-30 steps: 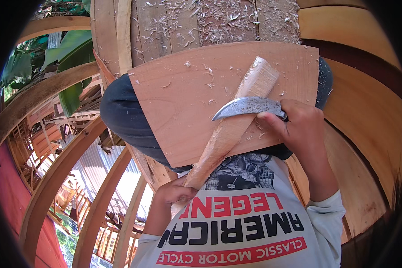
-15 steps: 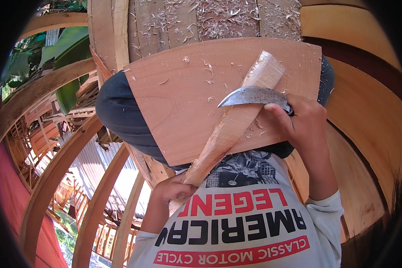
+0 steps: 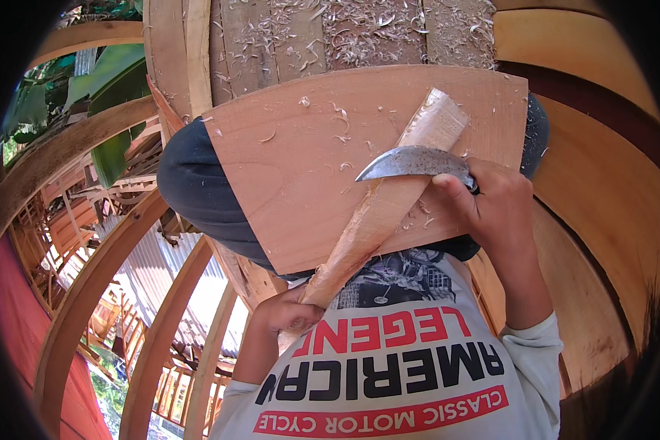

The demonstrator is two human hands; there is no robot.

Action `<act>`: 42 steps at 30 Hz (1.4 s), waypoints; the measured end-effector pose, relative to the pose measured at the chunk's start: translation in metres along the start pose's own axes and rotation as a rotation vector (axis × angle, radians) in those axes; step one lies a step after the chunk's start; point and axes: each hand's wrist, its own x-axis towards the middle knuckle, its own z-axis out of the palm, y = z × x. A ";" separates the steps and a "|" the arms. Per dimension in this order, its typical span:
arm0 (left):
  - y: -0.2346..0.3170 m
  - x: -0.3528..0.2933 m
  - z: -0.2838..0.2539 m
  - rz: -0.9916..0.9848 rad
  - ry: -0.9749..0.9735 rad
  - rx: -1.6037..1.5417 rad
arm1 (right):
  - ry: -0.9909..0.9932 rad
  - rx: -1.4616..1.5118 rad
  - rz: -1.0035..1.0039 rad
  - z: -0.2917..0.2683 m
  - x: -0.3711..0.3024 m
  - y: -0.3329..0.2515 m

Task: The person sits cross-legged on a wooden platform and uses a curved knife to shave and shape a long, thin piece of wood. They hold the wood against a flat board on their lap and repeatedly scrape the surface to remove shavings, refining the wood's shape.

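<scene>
A long pale wooden stick point(image 3: 385, 205) lies slanted across a flat reddish board point(image 3: 293, 183) resting on my lap. My left hand point(image 3: 286, 312) grips the stick's near end by my shirt. My right hand point(image 3: 491, 202) holds a curved dark metal knife point(image 3: 411, 163), its blade lying across the upper part of the stick, point toward the left. Small shavings dot the board around the blade.
Weathered planks point(image 3: 359, 37) covered in wood shavings lie past the board. Curved wooden beams point(image 3: 88, 293) arch on the left, with green leaves point(image 3: 117, 73) and corrugated roofing point(image 3: 154, 264) below. Broad curved planks point(image 3: 609, 220) run along the right.
My right hand has moved the knife up along the stick toward its far end. My left hand keeps the same hold.
</scene>
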 end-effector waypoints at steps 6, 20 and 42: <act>0.001 0.000 0.003 -0.018 0.013 0.056 | 0.099 -0.105 0.210 0.001 0.033 0.041; -0.009 -0.002 0.016 0.266 0.097 0.252 | 0.047 -0.068 0.014 -0.002 0.013 0.018; -0.018 0.000 0.026 0.339 0.143 0.278 | 0.184 0.047 0.174 0.008 0.017 0.036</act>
